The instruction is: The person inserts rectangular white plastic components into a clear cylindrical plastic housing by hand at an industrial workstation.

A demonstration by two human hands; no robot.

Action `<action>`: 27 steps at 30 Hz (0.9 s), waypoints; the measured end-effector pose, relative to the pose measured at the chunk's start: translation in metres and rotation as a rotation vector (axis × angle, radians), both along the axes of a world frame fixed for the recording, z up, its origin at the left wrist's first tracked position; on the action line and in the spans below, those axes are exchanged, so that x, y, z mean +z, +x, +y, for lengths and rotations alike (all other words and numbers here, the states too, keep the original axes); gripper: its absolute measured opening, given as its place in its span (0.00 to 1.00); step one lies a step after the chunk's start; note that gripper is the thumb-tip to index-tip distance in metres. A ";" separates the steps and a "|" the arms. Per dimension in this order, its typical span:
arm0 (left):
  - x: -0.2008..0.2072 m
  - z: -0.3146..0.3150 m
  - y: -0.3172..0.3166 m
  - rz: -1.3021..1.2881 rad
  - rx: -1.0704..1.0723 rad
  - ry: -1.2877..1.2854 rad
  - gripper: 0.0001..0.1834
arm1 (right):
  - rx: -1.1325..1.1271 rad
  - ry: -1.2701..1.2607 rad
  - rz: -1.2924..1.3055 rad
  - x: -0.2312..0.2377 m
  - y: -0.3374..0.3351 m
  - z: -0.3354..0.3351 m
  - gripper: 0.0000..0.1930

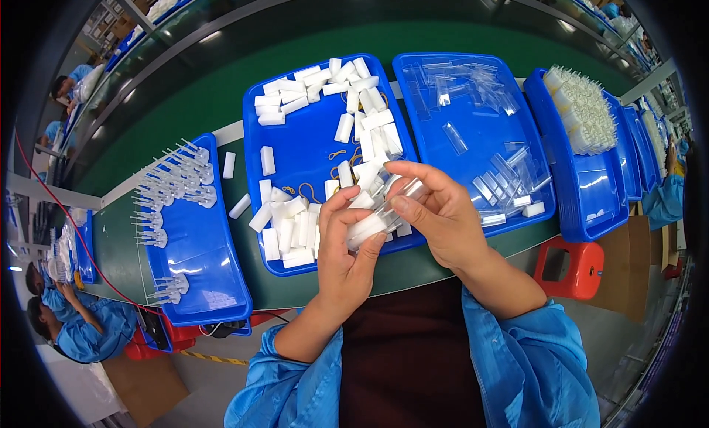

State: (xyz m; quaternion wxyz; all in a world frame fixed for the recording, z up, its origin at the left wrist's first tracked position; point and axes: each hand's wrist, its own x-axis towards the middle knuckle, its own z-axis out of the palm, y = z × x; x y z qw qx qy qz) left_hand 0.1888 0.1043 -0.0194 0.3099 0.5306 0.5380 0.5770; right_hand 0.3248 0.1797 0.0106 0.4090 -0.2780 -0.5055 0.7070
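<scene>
Both hands meet over the near edge of a blue tray (252, 162) of white blocks. My left hand (343, 254) is closed, fingers and thumb around a small white block (366, 228). Thumb and fingers of my right hand (452, 225) pinch a clear plastic sleeve (410, 192), whose end meets the white block. How far the block sits inside the sleeve is hidden by my fingers. Many loose white blocks (298, 232) lie in the tray below, with several yellowish rubber bands (337, 154) among them.
Right of the blocks, another blue tray (436, 144) holds clear sleeves (473, 84). Further right stands a blue bin (591, 184) of packed clear pieces (580, 110). At left, a blue tray (210, 269) carries clear stemmed parts (177, 177). A red stool (570, 269) stands beyond the bench; co-workers sit at left.
</scene>
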 end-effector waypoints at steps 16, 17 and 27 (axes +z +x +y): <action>0.005 0.002 0.001 -0.173 0.038 -0.031 0.12 | -0.035 -0.014 0.019 -0.003 -0.004 -0.003 0.20; 0.007 0.002 0.001 -0.172 0.031 -0.037 0.12 | -0.050 0.005 0.011 -0.004 -0.005 -0.003 0.20; -0.009 0.004 -0.004 -0.241 0.000 0.108 0.09 | -0.081 0.070 -0.004 -0.002 -0.008 -0.006 0.18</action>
